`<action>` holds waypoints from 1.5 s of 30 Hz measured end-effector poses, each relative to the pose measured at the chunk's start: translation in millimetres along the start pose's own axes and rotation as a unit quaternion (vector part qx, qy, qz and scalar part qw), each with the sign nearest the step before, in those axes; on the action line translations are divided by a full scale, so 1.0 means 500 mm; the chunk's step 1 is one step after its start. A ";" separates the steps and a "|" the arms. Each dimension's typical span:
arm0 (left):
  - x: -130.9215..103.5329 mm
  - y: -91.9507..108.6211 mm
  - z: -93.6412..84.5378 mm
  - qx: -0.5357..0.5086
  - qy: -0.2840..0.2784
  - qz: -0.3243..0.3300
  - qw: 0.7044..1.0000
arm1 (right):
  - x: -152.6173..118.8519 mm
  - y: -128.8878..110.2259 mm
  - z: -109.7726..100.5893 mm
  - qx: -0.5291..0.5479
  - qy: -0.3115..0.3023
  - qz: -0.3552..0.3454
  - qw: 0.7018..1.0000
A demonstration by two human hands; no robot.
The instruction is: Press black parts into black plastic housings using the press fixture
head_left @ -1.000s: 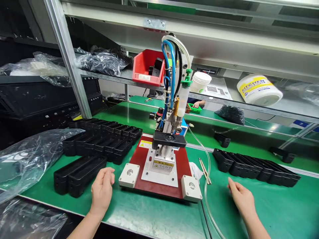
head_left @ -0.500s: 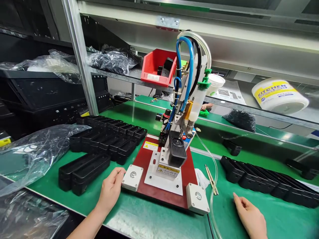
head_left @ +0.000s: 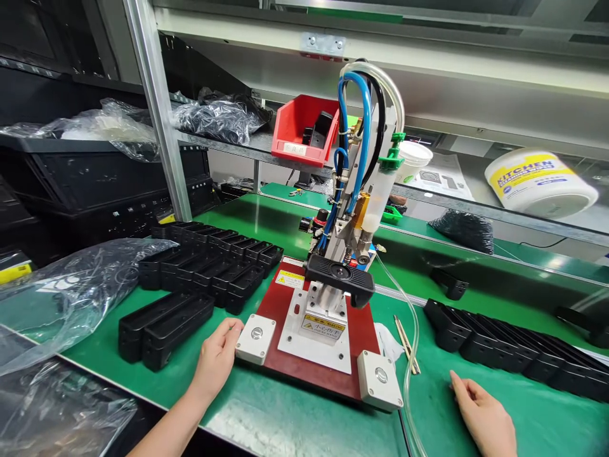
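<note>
My left hand (head_left: pixel 219 355) rests beside the left white button box (head_left: pixel 255 339), its fingers curled together; whatever may be between them is hidden. On the green table to the right, my right hand (head_left: pixel 483 409) lies with thumb and fingers curled near each other, nothing visible in it, away from the right button box (head_left: pixel 380 381). Between the boxes, a dispensing machine (head_left: pixel 349 222) stands on a red base (head_left: pixel 304 384). A black plastic part (head_left: pixel 339 277) with a round grille sits on its fixture, lying crosswise under the nozzle.
Rows of black housings (head_left: pixel 204 260) and a plastic bag (head_left: pixel 85 285) lie left. More black parts (head_left: pixel 514 349) line the right, near swabs (head_left: pixel 406 346) and a clear tube (head_left: pixel 413 381). A shelf above holds a red bin (head_left: pixel 304 130) and a white tub (head_left: pixel 540 184).
The black part on the fixture has turned from pointing toward me to lying crosswise. Both hands stay nearly in place; the whole view has shifted slightly.
</note>
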State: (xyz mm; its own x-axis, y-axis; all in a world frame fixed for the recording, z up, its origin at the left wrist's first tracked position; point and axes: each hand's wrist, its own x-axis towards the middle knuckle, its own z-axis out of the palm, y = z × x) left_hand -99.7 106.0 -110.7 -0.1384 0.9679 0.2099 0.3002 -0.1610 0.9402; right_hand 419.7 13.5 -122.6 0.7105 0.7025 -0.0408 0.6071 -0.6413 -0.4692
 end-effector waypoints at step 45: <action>0.006 -0.022 0.005 -0.003 -0.019 -0.027 0.999 | 0.008 0.012 0.002 0.013 0.005 -0.006 1.000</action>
State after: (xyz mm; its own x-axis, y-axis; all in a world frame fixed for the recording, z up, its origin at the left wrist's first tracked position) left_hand -101.2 111.2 -120.9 -0.1174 0.9818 0.1489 0.2880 -0.1098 0.9513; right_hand 425.7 12.8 -126.2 0.7072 0.7065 -0.0264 0.6061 -0.6250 -0.4919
